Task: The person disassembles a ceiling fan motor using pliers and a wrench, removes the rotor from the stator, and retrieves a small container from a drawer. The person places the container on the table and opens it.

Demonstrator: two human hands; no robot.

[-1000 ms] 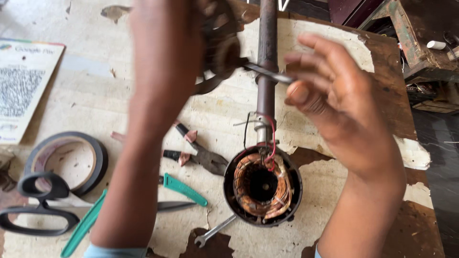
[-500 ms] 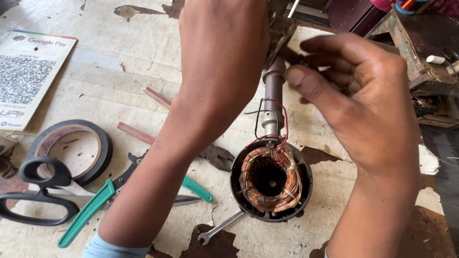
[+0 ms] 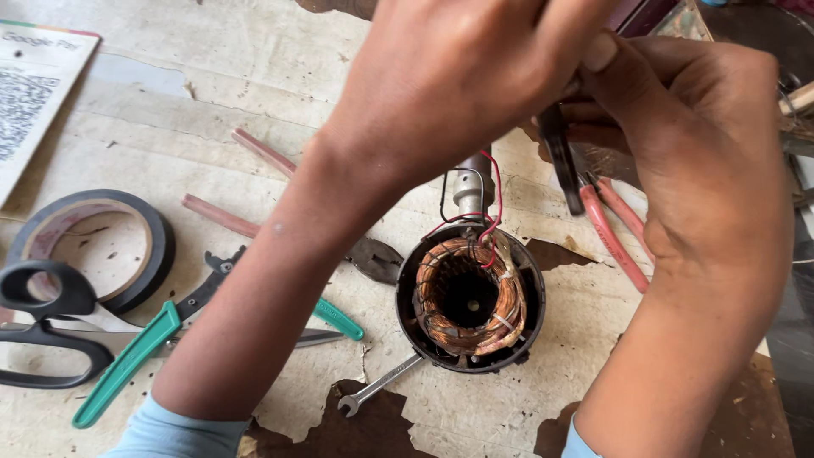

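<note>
Both hands meet above the motor, which stands on the worn surface with its copper winding showing. The right hand grips red-handled pliers. The left hand is closed, but what it holds is hidden. Scissors and tape lie left.

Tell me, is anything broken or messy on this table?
Yes. The table top is damaged: its pale coating has peeled off in ragged patches near the small spanner. The motor lies open, copper coils bare, with loose red and black wires.
</note>
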